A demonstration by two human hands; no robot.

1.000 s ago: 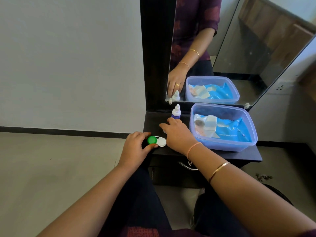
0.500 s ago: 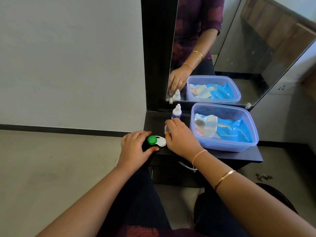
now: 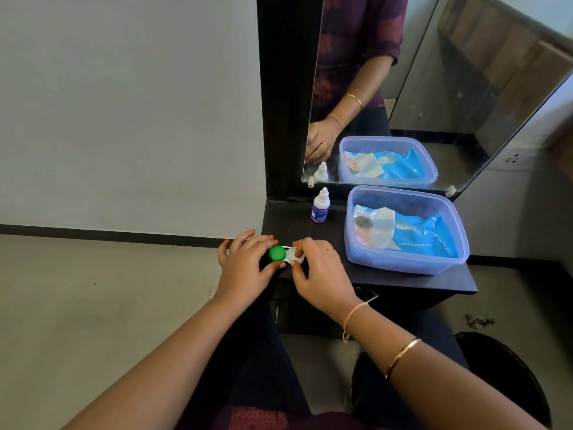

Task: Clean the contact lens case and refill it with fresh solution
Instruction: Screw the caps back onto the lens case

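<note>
Green cap (image 3: 277,253) sitting on lens case (image 3: 283,254) at front-left edge of counter (image 3: 325,231). I'm seeing left grip (image 3: 245,268) curling round green end, holding it; right grip (image 3: 322,274) pinching white end. Bottle (image 3: 320,206) standing upright behind, near mirror. Tub (image 3: 403,265) sitting well right, holding blue pack (image 3: 418,234).

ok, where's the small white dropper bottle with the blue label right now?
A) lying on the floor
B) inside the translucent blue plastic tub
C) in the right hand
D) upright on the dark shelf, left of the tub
D: the small white dropper bottle with the blue label stands upright on the dark shelf, left of the translucent blue plastic tub and apart from it, close to the mirror.
</note>
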